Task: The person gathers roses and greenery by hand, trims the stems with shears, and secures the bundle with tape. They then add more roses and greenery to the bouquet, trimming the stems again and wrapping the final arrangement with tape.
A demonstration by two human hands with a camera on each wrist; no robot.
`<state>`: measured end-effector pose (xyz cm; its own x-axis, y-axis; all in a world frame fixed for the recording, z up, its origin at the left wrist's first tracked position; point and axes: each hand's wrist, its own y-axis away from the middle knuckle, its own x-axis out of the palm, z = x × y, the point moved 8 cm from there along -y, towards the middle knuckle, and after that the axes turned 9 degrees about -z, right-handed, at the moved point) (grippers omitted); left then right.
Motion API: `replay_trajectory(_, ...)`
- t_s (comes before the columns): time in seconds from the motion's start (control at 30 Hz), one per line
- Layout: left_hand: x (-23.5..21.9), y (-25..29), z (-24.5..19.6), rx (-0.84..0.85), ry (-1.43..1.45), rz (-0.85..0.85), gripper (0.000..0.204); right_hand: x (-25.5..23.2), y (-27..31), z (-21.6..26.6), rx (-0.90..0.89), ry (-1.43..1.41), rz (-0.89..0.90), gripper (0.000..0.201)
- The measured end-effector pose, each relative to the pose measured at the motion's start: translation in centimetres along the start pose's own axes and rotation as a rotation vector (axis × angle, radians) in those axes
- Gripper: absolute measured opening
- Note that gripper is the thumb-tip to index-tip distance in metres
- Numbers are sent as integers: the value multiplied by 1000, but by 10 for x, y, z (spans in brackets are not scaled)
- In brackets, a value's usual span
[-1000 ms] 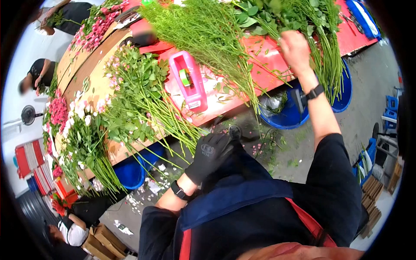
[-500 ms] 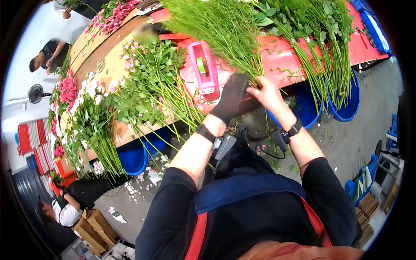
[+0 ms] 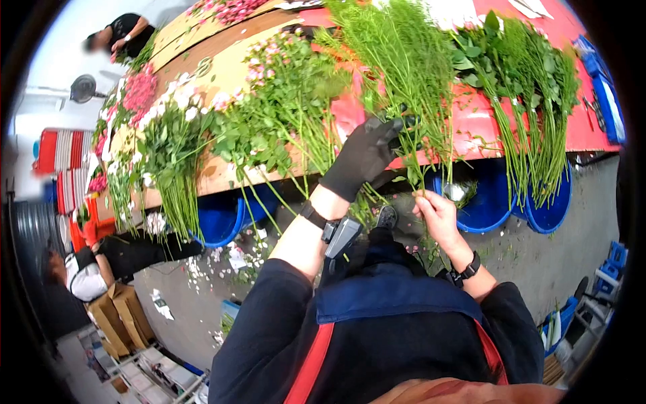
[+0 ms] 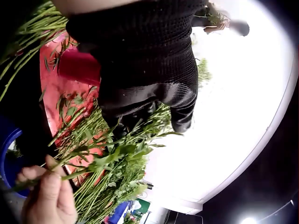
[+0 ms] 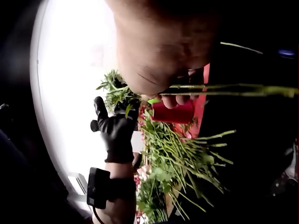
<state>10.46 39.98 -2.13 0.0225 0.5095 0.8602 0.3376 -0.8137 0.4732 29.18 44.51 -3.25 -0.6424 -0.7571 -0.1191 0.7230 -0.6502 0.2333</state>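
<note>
Pinches thin stems (image 5: 271, 90) in bare right hand (image 3: 438, 219); holds gloved left hand (image 3: 363, 153) against leaves (image 4: 122, 155), with indeterminate grip.

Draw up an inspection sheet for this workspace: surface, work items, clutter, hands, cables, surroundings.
Surface: red tabletop, partly covered by flower bundles and greenery bundles.
Work items: leafy stems, held between both hands.
Clutter: white scraps on the floor.
Left hand: black-gloved, gripping the stems.
Right hand: bare, pinching lower stem ends.
Cables: black cable at the left wrist camera.
Surroundings: blue buckets below the table edge; another person beyond.
</note>
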Motion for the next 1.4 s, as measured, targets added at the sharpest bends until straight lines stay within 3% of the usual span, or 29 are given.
replay_trajectory(0.07,2,5,-16,101,-94,267,23,7,12,-13,8,-6,2,18)
replay_trajectory(0.17,-13,17,-12,-184,276,466,29,12,26,-12,-140,129,36,16)
replay_trajectory(0.23,-36,16,-13,-58,125,226,34,21,33,-17,-77,217,134,15)
replay_trajectory(0.27,-13,36,-15,40,-39,165,38,24,37,-20,-43,262,180,14)
replay_trajectory(0.3,9,58,-17,128,-209,94,42,30,36,-9,-197,484,282,15)
replay_trajectory(0.33,-9,54,-17,93,-199,86,38,37,33,-1,-282,659,429,19)
replay_trajectory(0.4,-26,58,-13,-29,-41,68,28,37,10,20,-247,435,526,22)
replay_trajectory(0.47,-30,66,-14,-44,-15,84,27,23,-48,25,-121,332,285,22)
replay_trajectory(0.53,-38,81,-23,27,-86,61,28,30,-104,38,-205,623,274,26)
replay_trajectory(0.6,-41,109,-35,174,-248,-2,32,23,-166,31,-678,545,59,37)
replay_trajectory(0.63,-28,131,-46,223,-184,66,30,4,-201,20,-366,455,-58,41)
replay_trajectory(0.67,-29,152,-58,266,-150,30,29,-14,-220,10,-52,364,-170,45)
replay_trajectory(0.7,-43,167,-69,305,-111,9,29,-23,-228,24,-195,662,-269,43)
replay_trajectory(0.73,-60,180,-81,344,-74,-10,29,-23,-231,42,-345,955,-370,41)
replay_trajectory(0.77,-76,188,-89,337,-14,73,31,4,-195,84,-568,966,-447,31)
replay_trajectory(0.8,-88,197,-95,327,46,159,32,34,-168,107,-733,794,-413,22)
replay_trajectory(0.87,-104,216,-112,446,16,58,36,112,-128,112,-631,619,-146,18)
replay_trajectory(0.9,-117,220,-115,460,15,10,37,153,-107,107,-706,660,-64,20)
replay_trajectory(0.93,-130,222,-119,472,13,-33,38,196,-97,98,-621,683,103,30)
replay_trajectory(1.03,-166,226,-127,446,28,-81,37,264,-103,63,-685,1035,-26,51)
replay_trajectory(1.07,-175,226,-128,421,51,19,47,279,-111,57,-704,1099,-104,54)
replay_trajectory(1.13,-188,235,-133,371,78,17,45,293,-127,45,-638,1152,-249,58)
replay_trajectory(1.3,-223,277,-159,270,-33,-84,33,270,-145,36,-325,790,-378,36)
replay_trajectory(1.4,-239,299,-178,208,-48,-132,29,257,-121,62,-373,678,-457,35)
